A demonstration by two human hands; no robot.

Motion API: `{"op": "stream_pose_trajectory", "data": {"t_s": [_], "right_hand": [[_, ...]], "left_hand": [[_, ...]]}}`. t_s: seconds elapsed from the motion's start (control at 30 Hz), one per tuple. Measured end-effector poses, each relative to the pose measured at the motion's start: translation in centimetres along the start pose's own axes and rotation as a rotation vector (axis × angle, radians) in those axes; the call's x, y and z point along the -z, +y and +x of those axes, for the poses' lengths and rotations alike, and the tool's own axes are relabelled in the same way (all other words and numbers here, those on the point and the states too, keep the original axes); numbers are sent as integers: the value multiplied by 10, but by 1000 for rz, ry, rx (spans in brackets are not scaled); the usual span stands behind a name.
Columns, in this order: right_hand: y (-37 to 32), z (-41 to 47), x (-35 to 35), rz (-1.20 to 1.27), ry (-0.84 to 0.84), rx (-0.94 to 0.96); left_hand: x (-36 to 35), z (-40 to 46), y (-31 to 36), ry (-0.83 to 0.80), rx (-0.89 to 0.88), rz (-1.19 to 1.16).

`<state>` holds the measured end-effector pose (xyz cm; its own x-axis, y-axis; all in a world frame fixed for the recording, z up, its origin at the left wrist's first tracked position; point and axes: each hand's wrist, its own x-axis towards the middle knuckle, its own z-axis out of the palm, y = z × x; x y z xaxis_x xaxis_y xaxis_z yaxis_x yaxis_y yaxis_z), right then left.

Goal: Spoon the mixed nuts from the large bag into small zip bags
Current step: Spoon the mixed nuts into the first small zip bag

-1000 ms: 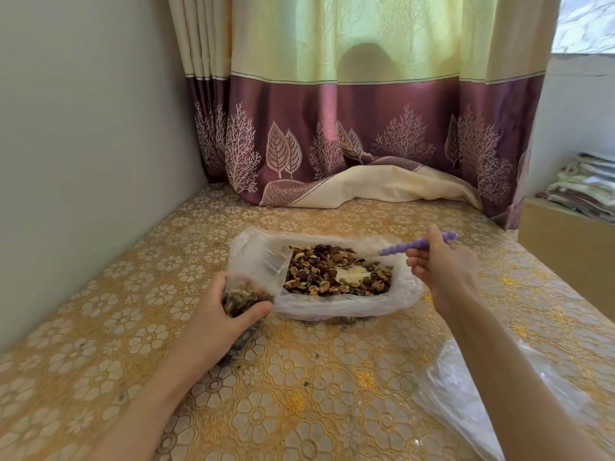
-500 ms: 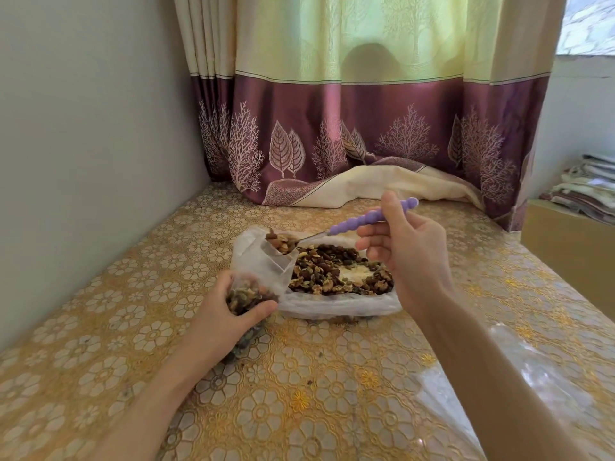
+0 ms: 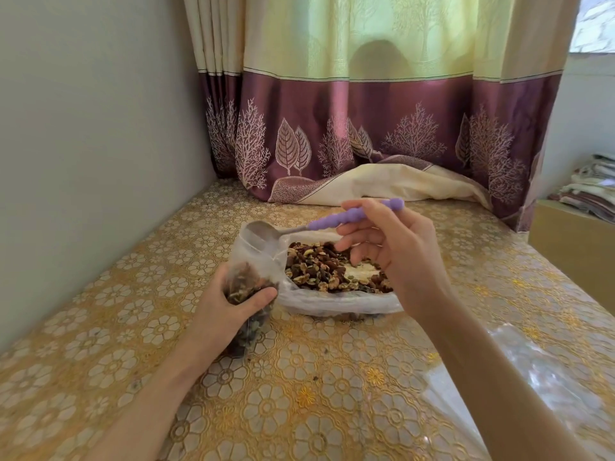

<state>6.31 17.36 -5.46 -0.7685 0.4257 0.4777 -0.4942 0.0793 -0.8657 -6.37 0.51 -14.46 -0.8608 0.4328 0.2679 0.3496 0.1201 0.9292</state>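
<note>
**Nut bagging: items at hand**

Small zip bag (image 3: 251, 287): part full of mixed nuts, gripped upright in my left hand (image 3: 222, 306), mouth open. Spoon (image 3: 327, 224): purple handle pinched in my right hand (image 3: 394, 249), its bowl at the bag's mouth. Large bag (image 3: 336, 302): open, nuts inside, just beside the small one. Surface: gold floral tablecloth (image 3: 299, 394); curtain (image 3: 382, 128) behind. Clear plastic (image 3: 539, 367) at lower right, contents indistinct.

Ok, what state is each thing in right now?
small zip bag: open-mouthed, partly filled, gripped by left hand
spoon: bowl looks empty, at the small bag's mouth, pinched by right hand
large bag: open, lying on the table, nuts inside
curtain: drawn
</note>
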Motion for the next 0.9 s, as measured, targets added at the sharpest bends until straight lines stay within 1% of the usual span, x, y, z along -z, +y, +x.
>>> {"op": "stream_pose_trajectory", "data": {"t_s": [0.07, 0.17, 0.27, 0.33, 0.47, 0.6, 0.73, 0.9], "right_hand": [[-1, 2, 8, 27, 79, -5], [0, 7, 24, 20, 272, -39], [6, 13, 45, -64, 456, -54], [13, 15, 58, -162, 512, -38], [31, 15, 82, -397, 575, -26], [37, 16, 100, -604, 591, -7], [34, 16, 105, -692, 553, 88], [34, 14, 101, -791, 535, 137]], "left_hand": [[1, 1, -1, 11, 1, 9], [1, 2, -4, 11, -9, 33], [0, 2, -5, 8, -28, 38], [0, 2, -5, 10, -39, 49], [0, 3, -5, 13, -34, 63], [0, 2, -5, 13, -31, 70], [-2, 2, -3, 15, -52, 69], [-2, 2, -2, 11, -63, 54]]}}
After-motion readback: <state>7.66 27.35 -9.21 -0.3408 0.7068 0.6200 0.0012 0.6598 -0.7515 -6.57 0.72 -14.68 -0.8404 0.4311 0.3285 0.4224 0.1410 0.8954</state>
